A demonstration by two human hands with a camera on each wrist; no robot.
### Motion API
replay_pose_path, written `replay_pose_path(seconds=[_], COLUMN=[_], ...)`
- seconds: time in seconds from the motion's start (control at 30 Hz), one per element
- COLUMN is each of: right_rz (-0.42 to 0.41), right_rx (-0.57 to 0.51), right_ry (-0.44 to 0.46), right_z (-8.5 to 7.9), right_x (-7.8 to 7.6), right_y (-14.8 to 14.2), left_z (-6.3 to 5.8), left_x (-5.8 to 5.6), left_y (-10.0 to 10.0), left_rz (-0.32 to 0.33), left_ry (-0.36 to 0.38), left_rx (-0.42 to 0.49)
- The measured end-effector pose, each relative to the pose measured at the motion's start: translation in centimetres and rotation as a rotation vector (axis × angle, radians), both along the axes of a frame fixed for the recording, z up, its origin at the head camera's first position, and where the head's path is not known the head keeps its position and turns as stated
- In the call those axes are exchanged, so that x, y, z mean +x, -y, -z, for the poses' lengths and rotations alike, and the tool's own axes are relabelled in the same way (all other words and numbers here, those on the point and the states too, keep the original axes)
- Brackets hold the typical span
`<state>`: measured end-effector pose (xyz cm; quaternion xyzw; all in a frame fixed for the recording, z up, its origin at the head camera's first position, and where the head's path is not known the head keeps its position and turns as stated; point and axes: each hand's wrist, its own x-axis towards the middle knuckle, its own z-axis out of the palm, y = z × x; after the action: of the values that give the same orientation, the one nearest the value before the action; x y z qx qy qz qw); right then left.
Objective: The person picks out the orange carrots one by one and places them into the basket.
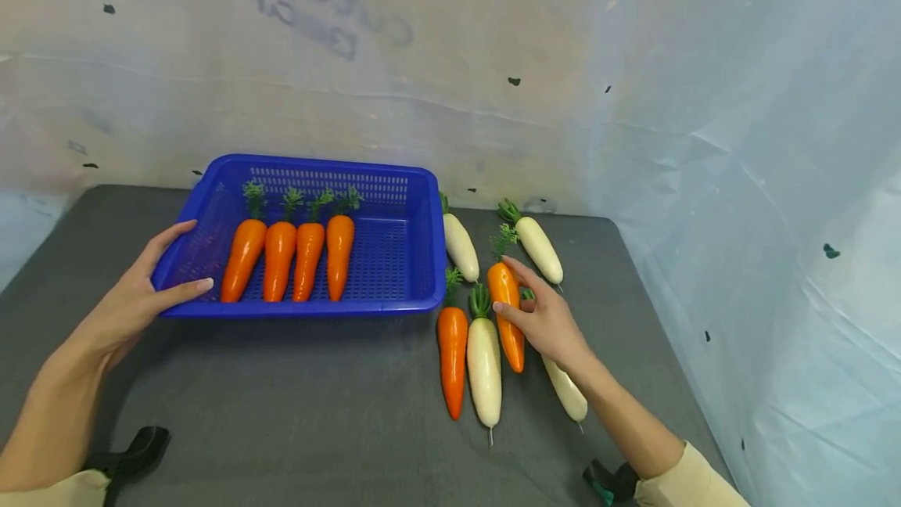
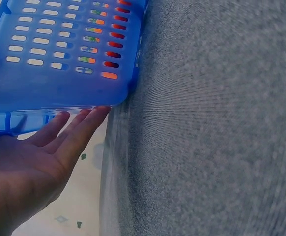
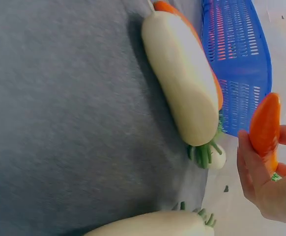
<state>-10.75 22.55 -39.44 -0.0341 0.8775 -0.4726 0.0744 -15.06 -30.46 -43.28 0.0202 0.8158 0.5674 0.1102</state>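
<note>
My left hand (image 1: 137,292) holds the blue plastic basket (image 1: 418,307) at its left end, thumb over the rim. In the left wrist view, straight fingers (image 2: 79,130) touch the basket's outer end wall. Several orange carrots (image 1: 279,260) with green tops lie side by side inside the basket. My right hand (image 1: 545,319) pinches another carrot (image 1: 505,303) between thumb and fingers, above the table among the vegetables. The right wrist view shows this carrot (image 3: 266,125) raised off the cloth. Just left of it lie a carrot (image 1: 453,358) and a white radish (image 1: 484,370).
More white radishes lie near the right hand: one beside the basket (image 1: 461,245), one at the back (image 1: 540,249), and one (image 1: 566,390) partly under the hand. Grey cloth covers the table (image 1: 303,413). Pale sheeting (image 1: 450,45) hangs behind and to the right.
</note>
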Motion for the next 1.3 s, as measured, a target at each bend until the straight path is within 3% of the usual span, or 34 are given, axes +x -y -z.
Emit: replay_pose_path(seconds=[0.23,0.47,0.8,1.03,1.3], right_rz=[-0.045,-0.083,-0.163,-0.156,-0.183], right_rx=[-0.022,-0.048,-0.13,-0.112,-0.188], right_ry=[0.018,0.028,0.107,0.103,0.148], right_z=[-2.8,-2.3,-3.8,-4.5,-4.8], right_x=[-0.6,-2.4,-4.3,-5.9,-7.9], right_y=[1.6,1.5,3.2,4.7,6.3], left_z=[-0.2,-0.1,0.1,0.1,0.0], left_x=[0.0,0.1,0.0,0.1,0.0], left_y=[-0.1,-0.1,0.0,0.0,0.0], left_rz=[-0.003,-0.009,-0.011,-0.008,-0.009], left_ry=[-0.011,-0.006,-0.003,0.004,0.01], left_rx=[0.002,0.0,-0.007,-0.003,-0.001])
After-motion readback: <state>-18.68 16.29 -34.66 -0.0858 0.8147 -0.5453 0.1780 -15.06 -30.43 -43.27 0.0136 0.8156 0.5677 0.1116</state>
